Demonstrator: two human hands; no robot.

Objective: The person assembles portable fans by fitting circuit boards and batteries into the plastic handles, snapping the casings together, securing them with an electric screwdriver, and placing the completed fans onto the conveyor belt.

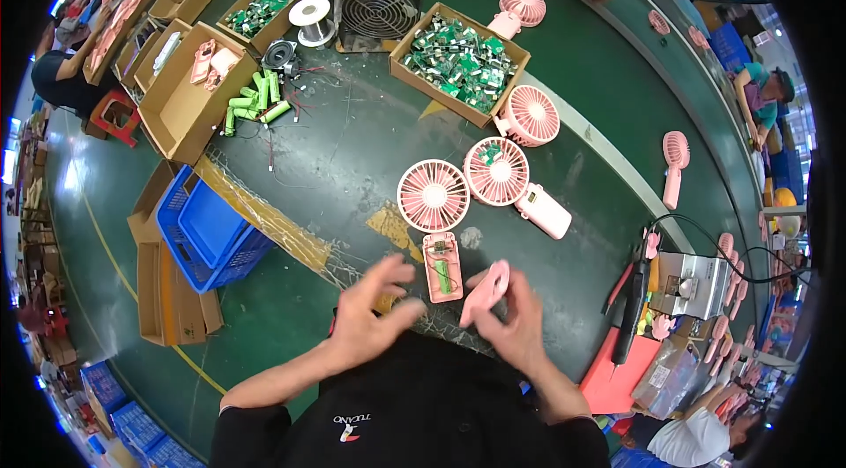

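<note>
A pink handheld fan (434, 196) lies in front of me with its handle opened, and a green battery cell (443, 278), a small circuit board and wires show inside. To the left of that handle my left hand (374, 305) hovers with fingers spread and nothing in it. On the other side, my right hand (515, 323) grips a pink plastic handle cover (486, 293), held tilted above the table edge. Just beyond lies another pink fan (497, 171) with a loose green circuit board (491, 153) on its grille and its handle (545, 211) pointing right.
Farther off stand a cardboard box of circuit boards (463, 65), a solder spool (311, 20) and a fume fan (379, 10). Green batteries (256, 104) lie at the left, near a blue basket (211, 226). A black electric screwdriver (631, 314) rests at the right.
</note>
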